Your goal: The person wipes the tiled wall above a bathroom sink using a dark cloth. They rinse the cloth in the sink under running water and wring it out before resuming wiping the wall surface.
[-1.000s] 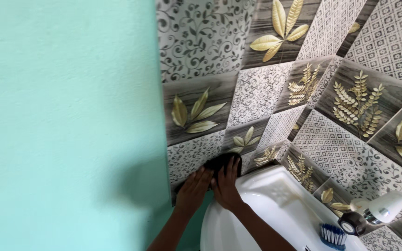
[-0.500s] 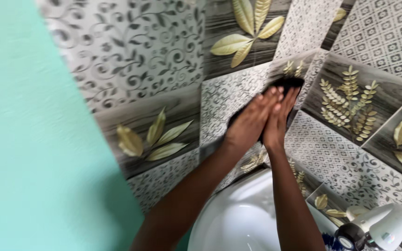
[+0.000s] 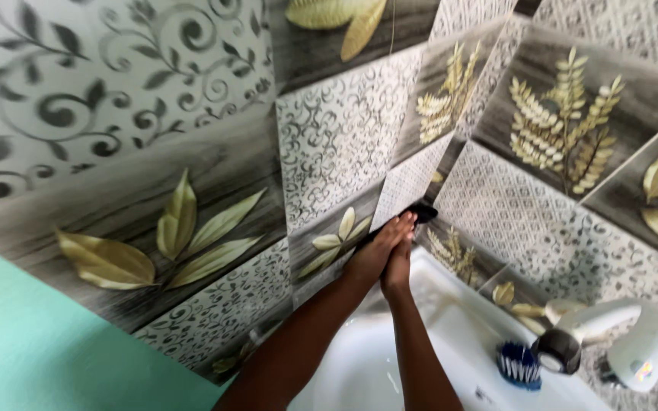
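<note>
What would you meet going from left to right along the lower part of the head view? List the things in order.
Green wall → left hand → right hand, both pressed on a dark cloth → white sink → blue brush → white tap.
</note>
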